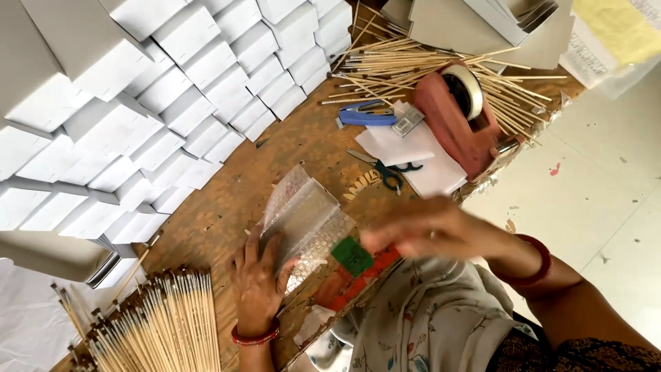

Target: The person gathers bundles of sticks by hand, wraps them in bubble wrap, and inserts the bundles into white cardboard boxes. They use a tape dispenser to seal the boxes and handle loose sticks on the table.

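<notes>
Left hand point(258, 279) flat, fingers spread, pinning bubble wrap point(306, 224) to the wooden table point(227, 207). Right hand point(430, 227) blurred, pinching a small green piece point(352, 255) at the wrap's edge. Wrapping looks barely begun. Brushes point(162, 324) heaped unwrapped beside; white boxes point(186, 89) stacked beyond.

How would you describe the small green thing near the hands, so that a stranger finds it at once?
Start at the brown wooden table and find the clear bubble-wrap sheet under the left hand. Just right of it, beside the blurred right hand, lies a small green square piece: the only green thing there, against red pieces.
</notes>
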